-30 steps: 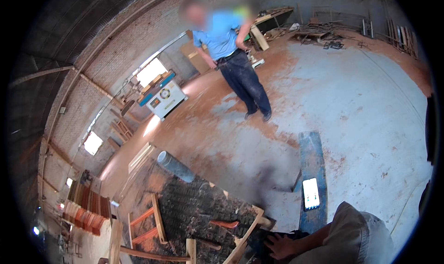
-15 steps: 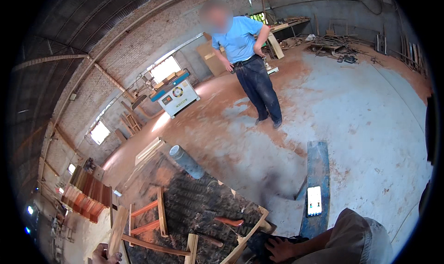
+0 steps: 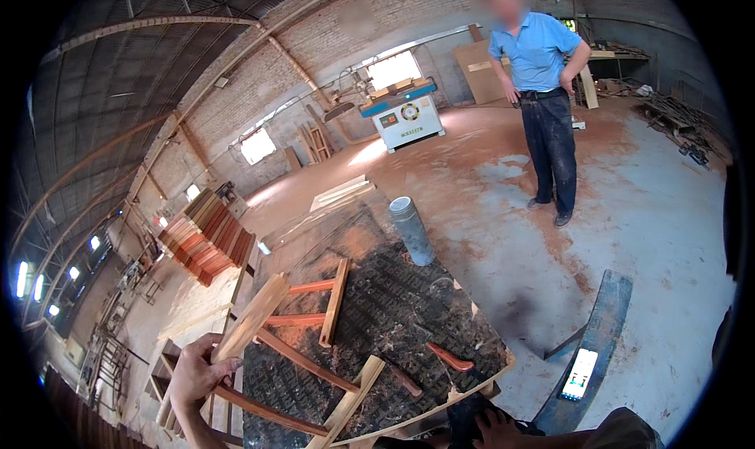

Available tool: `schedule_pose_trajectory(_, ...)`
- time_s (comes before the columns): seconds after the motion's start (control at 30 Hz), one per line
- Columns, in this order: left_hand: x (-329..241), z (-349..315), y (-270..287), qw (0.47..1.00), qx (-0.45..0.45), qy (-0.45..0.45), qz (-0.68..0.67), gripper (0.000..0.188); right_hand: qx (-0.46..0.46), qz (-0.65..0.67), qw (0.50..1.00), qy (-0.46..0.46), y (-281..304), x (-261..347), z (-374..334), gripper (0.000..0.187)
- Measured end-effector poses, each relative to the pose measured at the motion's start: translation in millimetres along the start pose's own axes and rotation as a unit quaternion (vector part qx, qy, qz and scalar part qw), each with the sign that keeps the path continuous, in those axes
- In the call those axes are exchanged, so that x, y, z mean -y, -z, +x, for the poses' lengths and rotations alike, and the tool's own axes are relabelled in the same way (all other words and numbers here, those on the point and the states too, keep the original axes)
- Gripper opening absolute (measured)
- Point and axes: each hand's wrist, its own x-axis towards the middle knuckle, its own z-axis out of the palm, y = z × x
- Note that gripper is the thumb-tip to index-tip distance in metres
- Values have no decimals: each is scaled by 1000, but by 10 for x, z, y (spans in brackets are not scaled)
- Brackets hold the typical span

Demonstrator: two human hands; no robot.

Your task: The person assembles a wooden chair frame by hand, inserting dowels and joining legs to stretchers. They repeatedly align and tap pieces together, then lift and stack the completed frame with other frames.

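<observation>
My left hand [image 3: 197,373] is closed around the pale upright of a wooden frame [image 3: 307,358] at the near left of the workbench [image 3: 385,307]. Reddish-brown rails run from the held side to another pale post nearer me. Behind it lie a second pale post [image 3: 336,301] and two orange-red rails; whether they belong to the same frame I cannot tell. Low in the picture my right hand [image 3: 497,429] rests on dark cloth, its fingers spread and holding nothing. Between the hands lie a tool with an orange-red handle [image 3: 451,358] and a brown wooden-handled tool [image 3: 403,380].
A grey cylindrical container [image 3: 412,233] stands on the bench's far edge. Right of the bench, a lit phone [image 3: 579,374] lies on a narrow blue bench [image 3: 615,307]. A person in a blue shirt [image 3: 539,56] stands beyond. Stacked reddish boards [image 3: 206,241] and a white machine [image 3: 413,123] are farther off.
My view has swung left, so the scene sits farther right. My left hand, still on the frame, shows more fully now. The right hand stays resting on the dark cloth.
</observation>
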Motion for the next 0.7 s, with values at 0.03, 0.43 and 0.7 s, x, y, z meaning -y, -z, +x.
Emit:
schedule_pose_trajectory(0.03,3,-8,19,1000,-2,10,-20,38,-3,6,1000,-3,-13,-1,-7,85)
schedule_pose_trajectory(0.43,183,65,75,997,6,27,-69,50,-25,-41,999,-15,-33,5,38,71)
schedule_pose_trajectory(0.7,139,48,57,995,13,23,-92,54,19,14,999,-22,58,45,-10,84)
